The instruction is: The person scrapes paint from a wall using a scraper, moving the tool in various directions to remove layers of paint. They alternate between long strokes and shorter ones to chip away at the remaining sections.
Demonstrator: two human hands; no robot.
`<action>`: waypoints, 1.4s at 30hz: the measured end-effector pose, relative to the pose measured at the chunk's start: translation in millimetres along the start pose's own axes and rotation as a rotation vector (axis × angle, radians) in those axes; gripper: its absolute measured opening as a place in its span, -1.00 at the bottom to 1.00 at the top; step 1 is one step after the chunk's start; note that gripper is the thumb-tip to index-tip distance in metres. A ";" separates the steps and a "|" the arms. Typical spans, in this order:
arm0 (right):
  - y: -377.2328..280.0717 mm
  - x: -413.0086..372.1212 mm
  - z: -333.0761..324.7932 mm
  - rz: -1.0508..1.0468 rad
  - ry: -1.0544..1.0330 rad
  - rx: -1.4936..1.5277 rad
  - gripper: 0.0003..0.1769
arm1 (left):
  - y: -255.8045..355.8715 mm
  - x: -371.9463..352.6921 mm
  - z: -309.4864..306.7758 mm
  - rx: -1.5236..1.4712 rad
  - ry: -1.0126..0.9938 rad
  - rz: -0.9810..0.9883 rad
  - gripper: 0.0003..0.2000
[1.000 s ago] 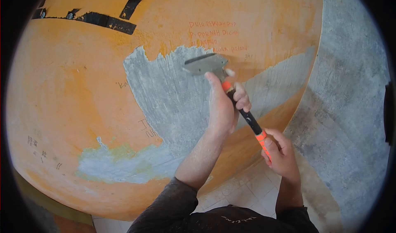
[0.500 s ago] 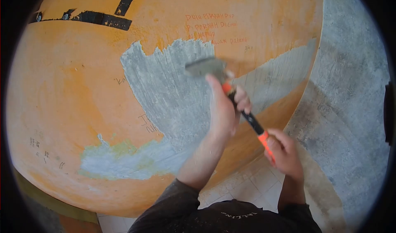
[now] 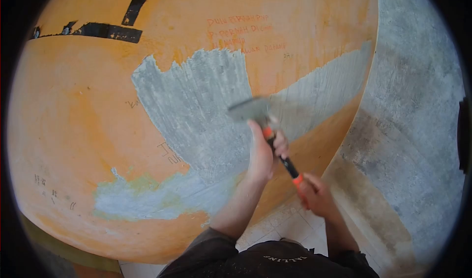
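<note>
A long-handled scraper (image 3: 287,164) with a wide grey blade and a black and orange handle lies diagonally across the view. My left hand (image 3: 265,147) is wrapped round its upper shaft just below the blade, thumb toward the blade. Lower down, my right hand (image 3: 317,194) grips the orange end of the handle. The slightly blurred blade is over a grey bared patch (image 3: 196,106) on a large curved orange surface (image 3: 73,91). Whether the blade touches the surface I cannot tell.
Black strips (image 3: 110,31) are on the orange surface at the upper left, with red handwriting (image 3: 241,29) at the top middle. A pale blue patch (image 3: 137,199) lies lower left. Grey concrete floor (image 3: 413,130) is at the right, and pale tiles (image 3: 295,227) show near my body.
The scraper and both my hands have moved down toward my body, my right hand also to the left. The view has shifted slightly. Both hands still hold the handle.
</note>
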State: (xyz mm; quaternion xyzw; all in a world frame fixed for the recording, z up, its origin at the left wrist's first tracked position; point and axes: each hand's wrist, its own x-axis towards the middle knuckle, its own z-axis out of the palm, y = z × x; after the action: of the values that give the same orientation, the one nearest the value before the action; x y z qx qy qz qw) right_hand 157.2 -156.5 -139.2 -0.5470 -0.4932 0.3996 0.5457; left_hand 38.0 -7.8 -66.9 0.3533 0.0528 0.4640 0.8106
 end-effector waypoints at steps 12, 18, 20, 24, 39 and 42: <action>111.5 -60.1 -3.8 0.219 0.096 -0.140 -0.64 | -116.3 -37.2 -82.0 0.034 0.259 -0.368 -0.46; 91.2 -40.0 -34.3 0.353 -0.115 0.070 -0.57 | -95.6 -32.3 -58.0 -0.016 0.086 -0.239 -0.49; 86.2 -31.8 -51.0 0.380 -0.242 0.093 -0.67 | -96.6 -30.5 -51.9 -0.092 -0.020 -0.255 -0.54; 82.3 -3.7 -70.9 0.336 -0.360 0.098 -0.73 | -99.6 -19.0 -40.9 -0.104 -0.021 -0.157 -0.58; 77.7 83.6 -96.9 0.223 -0.876 0.448 -0.62 | -80.7 15.3 14.5 0.271 0.316 0.307 -0.64; 79.4 95.2 -90.8 0.237 -1.013 0.571 -0.55 | -75.3 18.9 15.2 0.263 0.376 0.359 -0.67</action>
State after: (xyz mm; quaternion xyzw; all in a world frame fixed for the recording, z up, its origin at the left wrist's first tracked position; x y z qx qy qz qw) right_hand 272.4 -75.5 -200.6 -0.1710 -0.5010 0.7860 0.3193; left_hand 108.8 -24.9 -97.8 0.3671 0.1983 0.6465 0.6387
